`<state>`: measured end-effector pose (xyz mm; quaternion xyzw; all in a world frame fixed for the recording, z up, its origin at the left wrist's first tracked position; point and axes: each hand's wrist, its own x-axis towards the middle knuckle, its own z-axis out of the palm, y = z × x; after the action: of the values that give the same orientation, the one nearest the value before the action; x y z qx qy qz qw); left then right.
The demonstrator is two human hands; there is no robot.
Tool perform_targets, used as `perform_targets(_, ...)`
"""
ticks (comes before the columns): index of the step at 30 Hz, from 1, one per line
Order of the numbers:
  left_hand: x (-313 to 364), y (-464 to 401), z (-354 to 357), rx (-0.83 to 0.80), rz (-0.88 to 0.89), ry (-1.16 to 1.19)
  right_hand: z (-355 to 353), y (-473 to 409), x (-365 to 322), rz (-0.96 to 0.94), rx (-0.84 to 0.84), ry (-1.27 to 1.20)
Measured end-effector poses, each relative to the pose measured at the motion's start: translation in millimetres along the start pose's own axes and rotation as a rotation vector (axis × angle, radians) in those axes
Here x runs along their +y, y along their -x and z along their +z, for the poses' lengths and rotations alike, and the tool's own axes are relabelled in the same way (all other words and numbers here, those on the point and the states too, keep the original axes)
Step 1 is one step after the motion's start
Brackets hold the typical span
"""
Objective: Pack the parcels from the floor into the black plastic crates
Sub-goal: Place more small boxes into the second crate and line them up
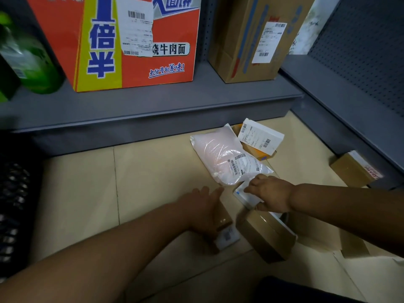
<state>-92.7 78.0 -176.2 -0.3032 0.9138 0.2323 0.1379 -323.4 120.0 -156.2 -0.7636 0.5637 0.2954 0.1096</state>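
head: left hand [204, 207] flat on small box [220, 228]; right hand [270, 192] grip pinching white packet [246, 196].

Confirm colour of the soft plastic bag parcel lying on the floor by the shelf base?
Pale pink under clear plastic, with a white shipping label: the bag parcel, seen in the head view.

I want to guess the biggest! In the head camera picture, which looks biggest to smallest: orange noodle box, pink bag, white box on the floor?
1. orange noodle box
2. pink bag
3. white box
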Motion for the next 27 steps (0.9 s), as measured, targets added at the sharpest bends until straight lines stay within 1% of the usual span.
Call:
perform_targets(3, -27, 7, -12, 0.049, -0.014, -0.02, -8, -4, -4, -0.004, 0.014, -0.028)
perform_targets(4, -38, 8, -16, 0.074, -0.036, 0.024, -11, -7, -7, 0.002, 0.023, -0.047)
perform_targets(6, -56, 13, -27, 0.121, -0.065, 0.201, -17, -10, -16, 0.03, 0.042, -0.12)
perform_targets(8, -74, 19, -36, 0.185, -0.065, 0.398, -22, -12, -29, 0.061, 0.049, -0.314)
perform_targets(10, -89, 27, -46, 0.224, -0.053, 0.518, -30, -15, -44, 0.061, 0.096, -0.588)
perform_targets(12, -101, 37, -56, 0.246, -0.018, 0.63, -39, -20, -59, 0.044, 0.209, -0.827)
perform_targets(14, -109, 47, -67, 0.247, 0.027, 0.722, -48, -27, -71, 0.033, 0.332, -0.949)
perform_targets(15, -113, 52, -72, 0.254, 0.05, 0.733, -54, -29, -76, 0.027, 0.391, -0.968)
perform_targets(17, -121, 61, -82, 0.295, 0.073, 0.656, -64, -31, -82, 0.018, 0.522, -0.936)
perform_targets(19, -127, 69, -89, 0.345, 0.084, 0.518, -73, -33, -85, 0.022, 0.641, -0.891)
perform_targets(21, -130, 77, -95, 0.359, 0.036, 0.411, -81, -37, -87, 0.029, 0.72, -0.824)
perform_targets(23, -130, 85, -103, 0.386, -0.009, 0.271, -90, -46, -89, 0.03, 0.799, -0.708)
perform_targets(27, -139, 108, -124, 0.516, -0.047, -0.03, -118, -62, -94, -0.018, 0.911, -0.523)
